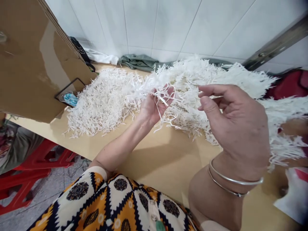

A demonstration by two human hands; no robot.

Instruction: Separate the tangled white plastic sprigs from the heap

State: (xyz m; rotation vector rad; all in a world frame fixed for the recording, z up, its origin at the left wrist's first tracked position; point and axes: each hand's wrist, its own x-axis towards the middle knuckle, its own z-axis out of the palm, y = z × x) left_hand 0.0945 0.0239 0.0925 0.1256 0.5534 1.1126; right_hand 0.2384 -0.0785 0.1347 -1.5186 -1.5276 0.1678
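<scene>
A bundle of white, branching plastic-like strands [160, 93] lies across the left hand [152, 106], above the table [158, 154]. That hand is palm up, its fingers loosely spread beneath the strands—whether the thumb pinches any of them, I cannot tell. The right hand [240, 125] is raised just to the right, fingers curled and thumb near the fingertips, with no strand visible between them; whether the tips touch is unclear. Two metal bangles [235, 181] circle its wrist.

A dense pile of short white sprigs [101, 102] spreads left of the left hand, and longer white fronds [204, 77] heap up behind and to the right. Dark green cloth [139, 62] lies along the tiled wall [168, 25]. At the left stands a cardboard box [36, 64]—a blue-and-white packet [70, 99] is at its lower corner—with red plastic stools [40, 160] below the table's edge.
</scene>
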